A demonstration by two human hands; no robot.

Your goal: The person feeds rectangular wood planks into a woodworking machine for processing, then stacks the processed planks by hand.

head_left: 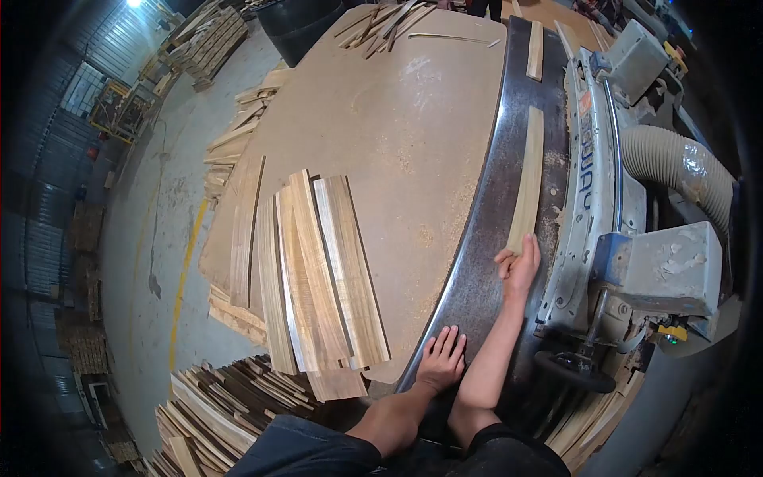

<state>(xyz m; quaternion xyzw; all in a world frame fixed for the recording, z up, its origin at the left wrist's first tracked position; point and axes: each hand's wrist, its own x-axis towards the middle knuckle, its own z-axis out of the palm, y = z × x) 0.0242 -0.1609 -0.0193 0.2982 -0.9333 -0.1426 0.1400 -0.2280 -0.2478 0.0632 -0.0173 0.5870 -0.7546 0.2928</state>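
My right hand (520, 265) holds the near end of a long, narrow wooden strip (528, 175) between thumb and fingers. The strip lies lengthwise on the dark metal machine bed (475, 278), beside the machine's guide. Farther along the bed lies another strip (536, 52). My left hand (443, 358) rests flat on the near part of the bed, fingers spread, holding nothing. To its left, several wooden boards (318, 262) lie side by side and partly overlapping on the brown tabletop (381, 143).
A machine with grey housings (668, 266), a ribbed hose (675, 163) and a black handwheel (574, 370) stands at right. Thin offcuts (385, 24) lie at the table's far end. Stacked strips (230, 405) sit at lower left. A black bin (298, 30) stands beyond the table.
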